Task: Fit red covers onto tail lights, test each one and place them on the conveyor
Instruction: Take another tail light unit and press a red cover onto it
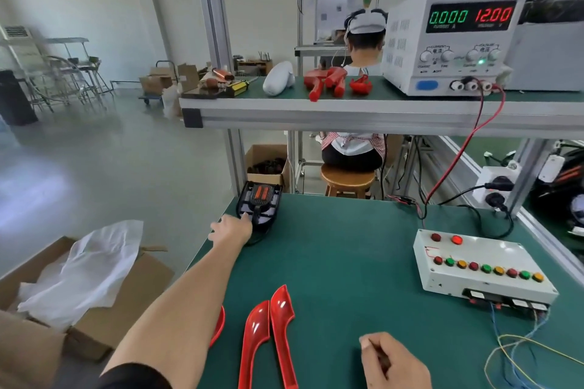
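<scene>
The tail light (259, 204) sits at the far left corner of my green bench (347, 256), a black housing with an orange-red insert showing in its upper part. My left hand (232, 229) is stretched out to it, arm fully extended, the fingertips touching its near edge; I cannot tell from here whether the fingers have closed round the rim or only lie against it. My right hand (393, 360) is well apart from the light, down at the near edge of the bench, fingers curled in loosely; whether anything is in it I cannot make out.

Between my two arms, close to me, lie two red covers (268, 335) side by side, touching along their length, and a third red cover (218, 324) shows partly from under my left forearm.

To the right stands the white test box (480, 265) with its row of coloured buttons, wires trailing from its front. On the shelf above, the power supply (455, 41) reads 0.000 and 12.00. An open cardboard box (94, 287) with white wrapping sits off the bench to my left.
</scene>
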The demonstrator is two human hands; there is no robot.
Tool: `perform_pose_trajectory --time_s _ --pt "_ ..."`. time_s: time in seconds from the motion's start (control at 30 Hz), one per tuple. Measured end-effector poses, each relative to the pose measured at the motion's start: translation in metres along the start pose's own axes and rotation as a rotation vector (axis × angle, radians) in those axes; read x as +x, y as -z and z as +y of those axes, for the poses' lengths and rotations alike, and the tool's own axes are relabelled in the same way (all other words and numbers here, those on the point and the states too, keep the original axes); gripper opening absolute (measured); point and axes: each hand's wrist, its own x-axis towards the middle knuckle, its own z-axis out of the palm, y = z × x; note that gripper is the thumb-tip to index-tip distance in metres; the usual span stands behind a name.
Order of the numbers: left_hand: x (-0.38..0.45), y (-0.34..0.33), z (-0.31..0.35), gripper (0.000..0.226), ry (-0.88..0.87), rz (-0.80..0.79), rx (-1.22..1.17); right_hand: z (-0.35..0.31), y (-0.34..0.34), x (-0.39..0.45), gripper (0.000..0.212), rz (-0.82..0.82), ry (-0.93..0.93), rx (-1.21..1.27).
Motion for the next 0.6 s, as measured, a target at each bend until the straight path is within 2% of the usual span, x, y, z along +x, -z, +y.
perform_pose_trajectory --time_s 0.3,0.47,0.6 --pt "0.020 -0.010 0.001 0.049 -0.077 0.035 0.128 0.003 -0.002 0.003 0.040 -0.005 0.037 -0.013" --pt "0.023 -0.011 0.000 0.041 -0.073 0.044 0.089 0.005 -0.002 0.002 0.036 -0.008 0.023 -0.026" --pt "0.018 -0.013 0.004 0.043 -0.052 0.027 -0.018 0.002 0.001 0.001 0.030 -0.018 -0.007 -0.019"
